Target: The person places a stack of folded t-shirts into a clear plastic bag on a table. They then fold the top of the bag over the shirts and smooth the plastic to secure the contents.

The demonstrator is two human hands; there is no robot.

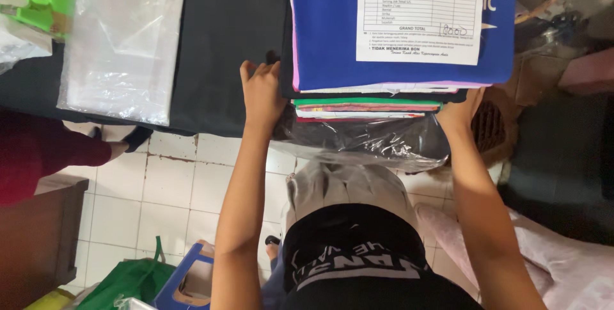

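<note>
- Head view: the left hand [263, 95] presses flat against the left side of a stack of folded clothes [377, 95], its fingers [252, 70] laid together along the stack's edge, clamped on nothing.
- The right hand [462, 110] is at the stack's right side, mostly hidden behind it; I cannot tell how its fingers sit.
- The stack lies at the near edge of a worktop covered in black cloth [224, 35]. A blue garment [320, 41] is on top, with thin layers of pink, black, green, red and white showing beneath it.
- A printed paper slip [422, 12] lies on the blue garment.
- A clear plastic bag [371, 140] wraps the bottom of the stack and hangs over the worktop's edge, between the 2 hands.
- Further left on the black cloth lies a pile of clear plastic sheets [121, 35], well apart from the stack.
- Below, a white tiled floor [160, 188] shows, with a green bag [128, 281] and a blue stool [185, 278] near the left arm.
- Another person's leg in dark red [45, 150] is at the left edge.
</note>
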